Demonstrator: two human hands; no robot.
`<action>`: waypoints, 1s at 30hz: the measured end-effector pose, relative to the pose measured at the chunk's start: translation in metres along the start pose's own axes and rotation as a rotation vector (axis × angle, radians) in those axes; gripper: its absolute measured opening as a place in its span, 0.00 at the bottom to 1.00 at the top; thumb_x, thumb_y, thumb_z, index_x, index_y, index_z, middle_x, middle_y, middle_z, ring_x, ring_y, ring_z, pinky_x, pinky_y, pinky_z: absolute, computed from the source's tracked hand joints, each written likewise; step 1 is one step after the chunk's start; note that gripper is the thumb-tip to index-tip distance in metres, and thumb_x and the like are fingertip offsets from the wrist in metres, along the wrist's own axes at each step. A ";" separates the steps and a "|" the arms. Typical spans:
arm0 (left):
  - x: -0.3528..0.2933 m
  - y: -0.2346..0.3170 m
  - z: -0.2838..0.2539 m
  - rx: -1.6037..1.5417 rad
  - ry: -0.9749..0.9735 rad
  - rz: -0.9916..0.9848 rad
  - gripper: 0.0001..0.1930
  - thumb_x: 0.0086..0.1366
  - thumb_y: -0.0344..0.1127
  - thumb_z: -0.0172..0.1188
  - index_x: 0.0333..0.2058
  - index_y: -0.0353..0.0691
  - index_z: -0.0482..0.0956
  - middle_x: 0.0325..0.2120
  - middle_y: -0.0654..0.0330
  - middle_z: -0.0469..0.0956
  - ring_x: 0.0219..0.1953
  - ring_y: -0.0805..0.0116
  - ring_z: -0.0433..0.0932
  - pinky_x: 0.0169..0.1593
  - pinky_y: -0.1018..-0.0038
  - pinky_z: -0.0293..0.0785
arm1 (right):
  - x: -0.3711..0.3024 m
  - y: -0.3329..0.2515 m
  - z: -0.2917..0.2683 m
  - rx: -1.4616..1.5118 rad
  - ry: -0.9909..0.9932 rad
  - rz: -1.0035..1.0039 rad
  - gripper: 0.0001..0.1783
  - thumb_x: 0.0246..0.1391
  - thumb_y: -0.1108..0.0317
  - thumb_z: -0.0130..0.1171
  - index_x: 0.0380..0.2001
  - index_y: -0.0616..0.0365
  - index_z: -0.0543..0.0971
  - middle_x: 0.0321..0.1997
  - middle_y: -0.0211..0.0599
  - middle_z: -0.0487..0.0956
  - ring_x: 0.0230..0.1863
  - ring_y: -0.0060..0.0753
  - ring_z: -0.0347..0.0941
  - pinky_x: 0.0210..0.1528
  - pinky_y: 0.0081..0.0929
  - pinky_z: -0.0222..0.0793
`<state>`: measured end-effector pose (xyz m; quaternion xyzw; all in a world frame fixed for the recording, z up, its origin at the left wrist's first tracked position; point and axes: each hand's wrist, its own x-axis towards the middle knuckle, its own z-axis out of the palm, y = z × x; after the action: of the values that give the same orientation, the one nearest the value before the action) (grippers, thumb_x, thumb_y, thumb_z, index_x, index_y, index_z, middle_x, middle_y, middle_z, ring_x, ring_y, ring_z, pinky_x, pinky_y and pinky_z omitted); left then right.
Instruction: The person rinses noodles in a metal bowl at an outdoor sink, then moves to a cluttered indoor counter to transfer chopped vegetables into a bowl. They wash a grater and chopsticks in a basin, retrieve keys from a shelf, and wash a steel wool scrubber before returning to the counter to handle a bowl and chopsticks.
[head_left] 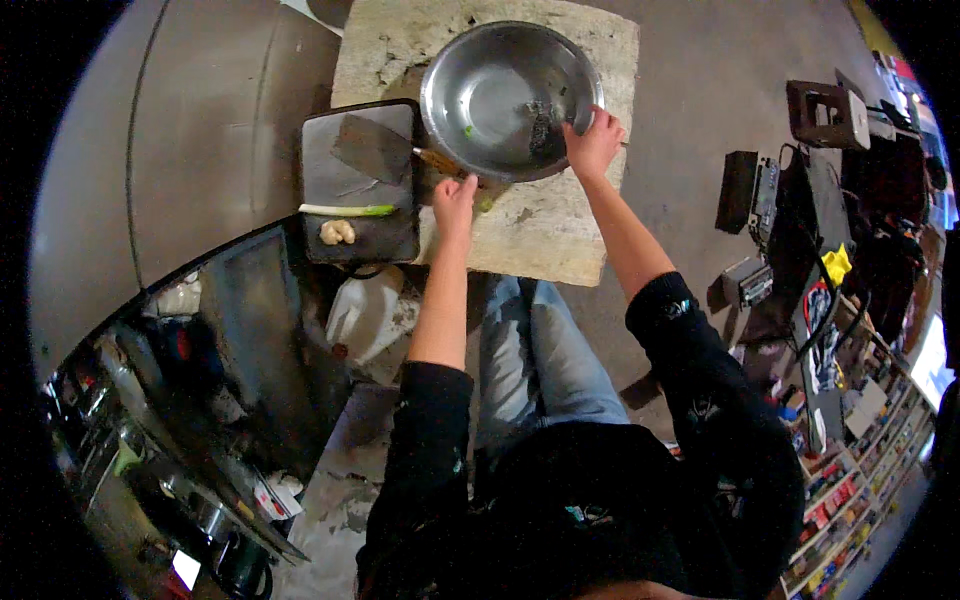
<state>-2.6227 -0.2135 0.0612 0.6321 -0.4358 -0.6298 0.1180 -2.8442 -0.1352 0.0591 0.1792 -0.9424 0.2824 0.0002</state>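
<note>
A wide metal bowl (495, 95) rests on a worn wooden tabletop (540, 225). Dark, speckled matter (541, 130) and a small green scrap (468, 130) lie inside it. My right hand (596, 145) grips the bowl's right rim, thumb toward the inside. Closed at the near left rim is my left hand (455, 208); its fingertips are partly hidden. Just beyond that hand lies the wooden handle of a cleaver (372, 148), its broad blade flat on a dark cutting board (385, 240). A scallion stalk (350, 210) and a knob of ginger (338, 232) share the board.
Grey cabinet panels (200, 130) line the left. A whitish plastic jug (365, 315) stands below the board. To the right are a brown stool (825, 113), a metal box-like item (745, 282) on the floor, a yellow object (836, 264) and stocked shelves (830, 520).
</note>
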 end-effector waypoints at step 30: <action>-0.051 -0.084 0.025 -0.108 -0.138 -0.075 0.15 0.57 0.31 0.57 0.41 0.34 0.67 0.38 0.61 0.71 0.39 0.71 0.69 0.39 0.73 0.66 | -0.139 0.145 -0.067 0.743 -0.340 0.600 0.10 0.48 0.69 0.56 0.33 0.62 0.72 0.25 0.28 0.73 0.25 0.20 0.67 0.27 0.23 0.64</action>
<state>-2.6025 -0.1185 0.0334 0.5959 -0.3844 -0.6982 0.0979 -2.7704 0.0600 0.0243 -0.0678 -0.7749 0.5531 -0.2983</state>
